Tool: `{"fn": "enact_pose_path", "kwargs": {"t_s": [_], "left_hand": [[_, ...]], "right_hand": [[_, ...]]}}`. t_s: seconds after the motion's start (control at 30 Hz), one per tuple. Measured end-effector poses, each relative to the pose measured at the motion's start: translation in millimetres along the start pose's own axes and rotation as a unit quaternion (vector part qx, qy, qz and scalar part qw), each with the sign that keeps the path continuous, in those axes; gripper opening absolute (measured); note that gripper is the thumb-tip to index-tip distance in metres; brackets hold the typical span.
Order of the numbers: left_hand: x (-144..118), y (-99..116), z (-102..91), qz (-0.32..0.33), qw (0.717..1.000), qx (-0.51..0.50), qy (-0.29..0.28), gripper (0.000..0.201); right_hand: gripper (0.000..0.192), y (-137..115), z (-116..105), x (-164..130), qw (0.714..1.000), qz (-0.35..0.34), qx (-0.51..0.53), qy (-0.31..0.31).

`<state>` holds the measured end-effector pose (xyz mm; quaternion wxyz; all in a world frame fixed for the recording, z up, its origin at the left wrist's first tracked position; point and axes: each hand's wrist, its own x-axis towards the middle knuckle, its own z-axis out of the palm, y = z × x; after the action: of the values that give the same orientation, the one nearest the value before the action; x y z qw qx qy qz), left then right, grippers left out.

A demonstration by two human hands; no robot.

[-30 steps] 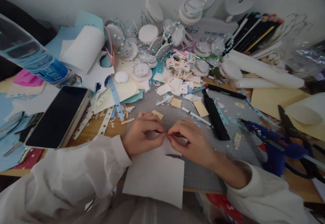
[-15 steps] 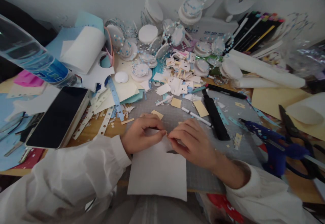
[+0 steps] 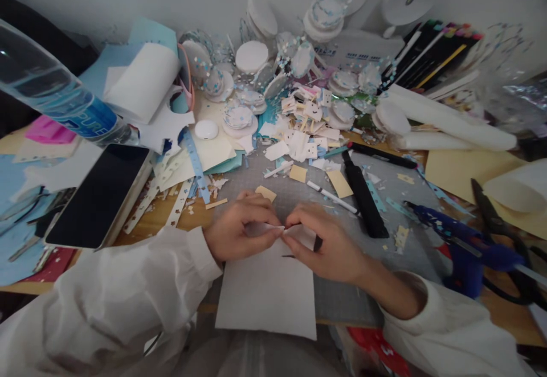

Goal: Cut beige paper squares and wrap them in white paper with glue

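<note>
A white sheet of paper (image 3: 267, 297) hangs over the near edge of the grey cutting mat (image 3: 342, 303). My left hand (image 3: 243, 226) is closed, thumb and forefinger pinching the paper's upper edge. Close against those fingertips, my right hand (image 3: 320, 243) pinches the same edge between thumb and forefinger. The paper stands up a little behind the fingers of both hands. A short dark slit or gap shows in the sheet beside my right thumb. Just beyond the left hand lies a small yellow paper piece (image 3: 265, 193).
A phone (image 3: 100, 195) and a water bottle (image 3: 64, 89) are at the left. Right of my hands lie a black cutter-like tool (image 3: 363, 195), a blue glue gun (image 3: 464, 246) and scissors (image 3: 491, 212). Paper scraps (image 3: 299, 140) and bead-trimmed white discs (image 3: 239, 118) crowd the back.
My right fingers have shifted and opened up slightly around the paper's edge, so more of the raised paper shows. The left hand stays nearly in place.
</note>
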<state>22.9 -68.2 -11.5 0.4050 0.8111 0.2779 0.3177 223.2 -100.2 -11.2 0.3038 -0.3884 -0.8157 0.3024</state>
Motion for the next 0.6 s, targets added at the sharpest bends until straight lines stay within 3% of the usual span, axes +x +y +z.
{"fn": "enact_pose_path", "kwargs": {"t_s": [0.23,0.6], "left_hand": [[-0.3,-0.6,1.8,0.005,1.000,0.003,-0.003,0.010],[2.1,1.8,1.7,-0.004,0.999,-0.035,0.003,0.014]], "right_hand": [[0.007,0.6,0.0,0.2,0.999,-0.039,-0.013,-0.012],[0.012,-1.2,1.9,-0.8,0.995,-0.101,-0.020,0.018]]}}
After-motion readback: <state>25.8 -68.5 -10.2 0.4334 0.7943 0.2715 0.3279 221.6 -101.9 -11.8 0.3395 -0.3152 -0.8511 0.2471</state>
